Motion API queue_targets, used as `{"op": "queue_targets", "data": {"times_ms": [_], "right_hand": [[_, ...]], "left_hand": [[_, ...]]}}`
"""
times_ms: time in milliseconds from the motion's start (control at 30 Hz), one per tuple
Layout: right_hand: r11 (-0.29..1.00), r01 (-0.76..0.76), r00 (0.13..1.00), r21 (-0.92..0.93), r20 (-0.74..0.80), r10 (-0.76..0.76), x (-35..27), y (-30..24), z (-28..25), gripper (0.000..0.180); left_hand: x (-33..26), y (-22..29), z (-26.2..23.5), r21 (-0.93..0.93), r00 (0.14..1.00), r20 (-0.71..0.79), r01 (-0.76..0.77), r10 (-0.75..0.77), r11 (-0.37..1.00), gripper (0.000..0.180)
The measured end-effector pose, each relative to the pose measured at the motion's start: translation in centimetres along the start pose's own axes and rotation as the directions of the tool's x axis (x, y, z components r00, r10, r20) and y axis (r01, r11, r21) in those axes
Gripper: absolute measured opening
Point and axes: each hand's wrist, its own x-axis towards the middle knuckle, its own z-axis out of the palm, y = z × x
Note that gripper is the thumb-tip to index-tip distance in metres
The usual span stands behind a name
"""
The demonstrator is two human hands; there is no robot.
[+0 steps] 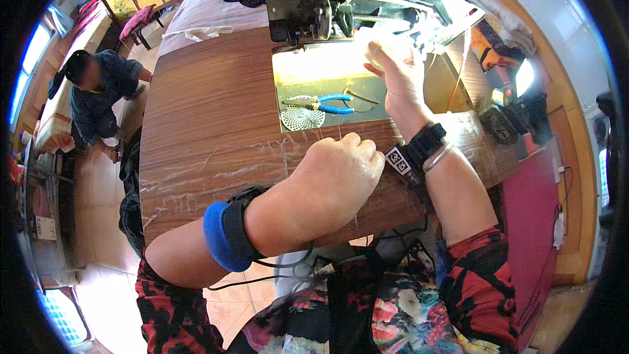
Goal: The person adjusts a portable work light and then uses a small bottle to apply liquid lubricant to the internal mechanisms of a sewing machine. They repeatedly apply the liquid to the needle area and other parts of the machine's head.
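A black sewing machine (278, 10) lies tipped back at the far side of a wooden table, its metal underside mechanism (324, 18) exposed. My right hand (401, 75) is raised in front of it, fingers bent around something pale that glare washes out. Nearer to me, my left hand (334, 174) is curled above the table's front part, and its fingertips are hidden from view. Between the hands and the machine, blue-handled pliers (321, 103) lie in the open recess (327, 86), partly over a round white perforated disc (303, 118).
The brown wooden tabletop (203, 111) has torn clear film along its front. A person (98, 101) crouches on the floor at the left. Dark cables (288, 263) hang below the front edge. Striped fabric (223, 0) lies beyond the table, and a black wheel-like part (501, 124) stands at right.
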Motion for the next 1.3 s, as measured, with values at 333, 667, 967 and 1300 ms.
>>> {"op": "queue_targets", "data": {"times_ms": [333, 667, 967, 1300], "right_hand": [[0.835, 0.210, 0.969, -0.509, -0.008, -0.248, 1.8, 0.1, 2.1, 0.040], [0.831, 0.271, 0.956, -0.486, 0.034, -0.292, 1.3, -0.2, 2.2, 0.038], [0.860, 0.225, 0.969, -0.458, 0.017, -0.245, 1.3, 0.0, 2.1, 0.049], [0.862, 0.189, 0.973, -0.471, -0.031, -0.230, 2.0, 0.8, 1.7, 0.050]], "left_hand": [[0.3, -0.1, 0.2, 0.007, 1.000, -0.004, 0.013, -0.013, 1.000, 0.034], [0.4, 0.0, 0.0, 0.028, 1.000, 0.007, 0.009, -0.009, 1.000, 0.036], [0.3, 0.1, -0.5, -0.063, 1.000, -0.014, 0.017, -0.018, 0.998, 0.042], [0.4, 0.2, -0.7, -0.053, 0.999, 0.021, 0.026, -0.024, 0.998, 0.043]]}}
